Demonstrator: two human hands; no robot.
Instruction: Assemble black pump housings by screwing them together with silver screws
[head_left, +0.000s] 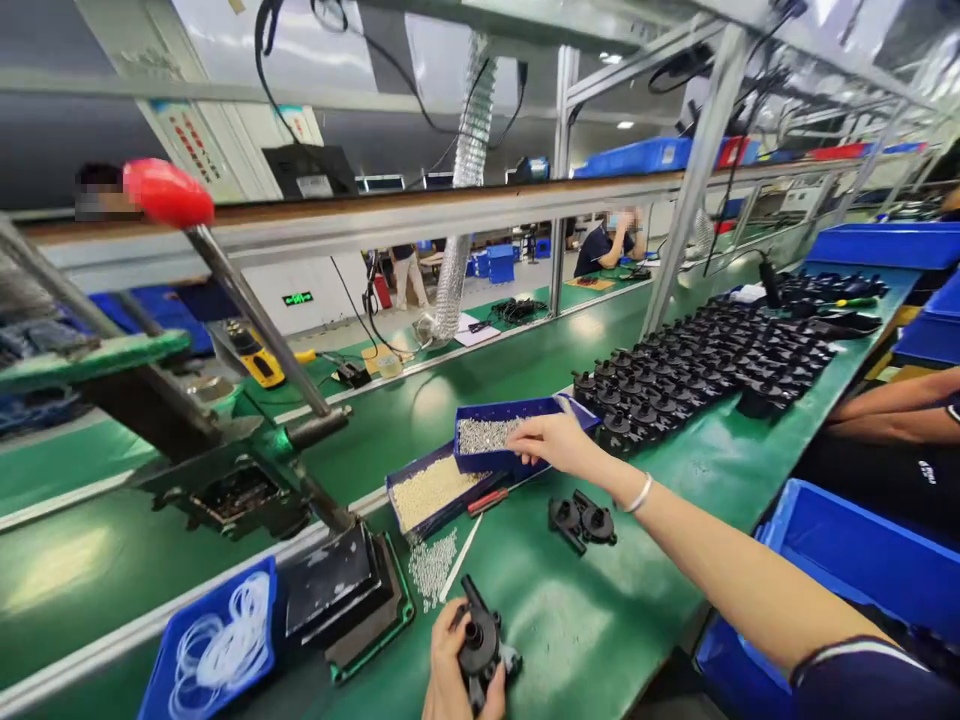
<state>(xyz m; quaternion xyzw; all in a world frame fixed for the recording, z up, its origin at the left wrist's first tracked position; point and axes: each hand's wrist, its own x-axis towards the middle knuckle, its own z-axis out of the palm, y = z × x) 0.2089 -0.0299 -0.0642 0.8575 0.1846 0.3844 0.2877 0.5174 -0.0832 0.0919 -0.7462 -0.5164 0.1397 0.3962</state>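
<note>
My left hand is wrapped around a black plastic pump housing at the bottom middle, low over the green bench. My right hand, with a white band on its wrist, reaches into a blue bin of small shiny metal parts. Its fingertips are pinched together at the parts; whatever lies between them is too small to make out. Beside that bin, a second bin holds cream-coloured small pieces. Two more black housings lie on the bench below my right forearm.
A hand press with a red-knobbed lever stands left. Clear rings fill a blue tray. Small clear pieces, a white stick and a red-handled tool lie centrally. Black housings crowd the right; another person's arms rest there.
</note>
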